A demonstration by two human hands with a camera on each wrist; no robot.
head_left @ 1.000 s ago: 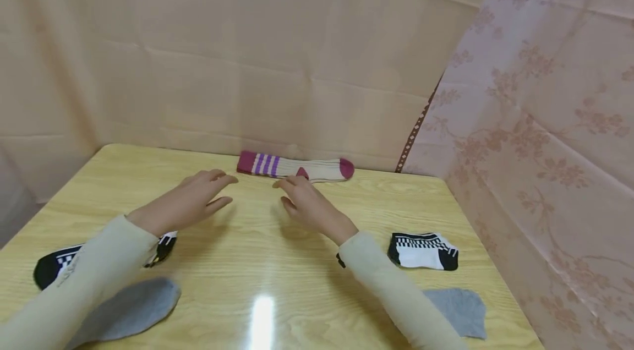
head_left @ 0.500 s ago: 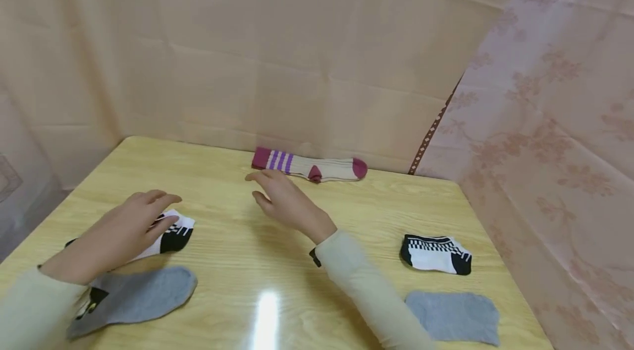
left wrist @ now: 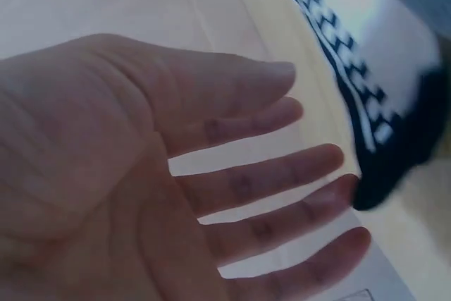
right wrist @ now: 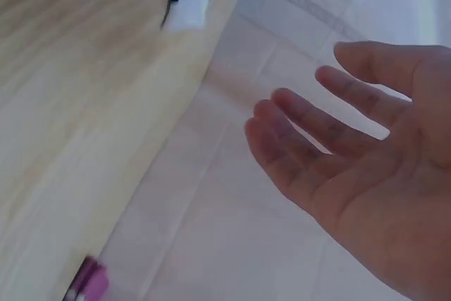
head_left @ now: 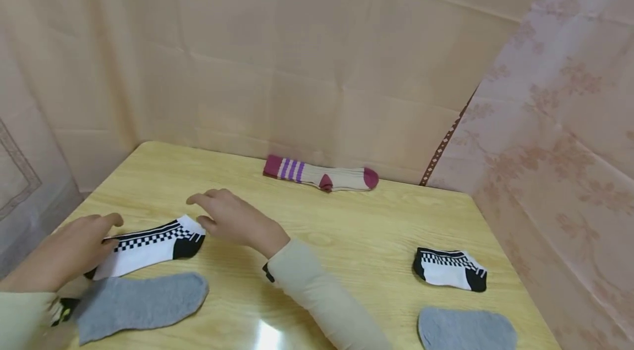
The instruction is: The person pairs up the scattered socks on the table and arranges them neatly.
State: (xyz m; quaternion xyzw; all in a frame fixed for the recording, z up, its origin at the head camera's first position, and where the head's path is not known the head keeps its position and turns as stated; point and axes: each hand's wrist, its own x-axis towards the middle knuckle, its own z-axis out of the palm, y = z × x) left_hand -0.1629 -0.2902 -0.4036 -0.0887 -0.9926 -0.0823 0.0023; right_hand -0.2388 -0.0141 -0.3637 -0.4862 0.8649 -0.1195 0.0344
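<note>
A white ankle sock with a black checkered band (head_left: 143,255) lies flat at the table's left. Over its near toe end hovers my left hand (head_left: 69,248), its fingers extended and holding nothing; the left wrist view shows the palm (left wrist: 106,174) with fingers spread beside the sock's checkered edge (left wrist: 338,54). My right hand (head_left: 238,220) is above the table just right of that sock's white cuff. In the right wrist view its fingers (right wrist: 296,139) are relaxed and hold nothing. A grey sock (head_left: 143,303) lies just in front of the checkered one.
A second checkered sock (head_left: 448,273) and a grey sock (head_left: 465,331) lie at the table's right. Along the back edge rests a long cream sock with purple stripes (head_left: 342,178). Curtains (head_left: 317,64) hang behind the wooden table (head_left: 346,240) and at its sides.
Both hands have moved left and nearer, from by the striped sock towards the left checkered sock. The head view has turned left. The socks lie where they were.
</note>
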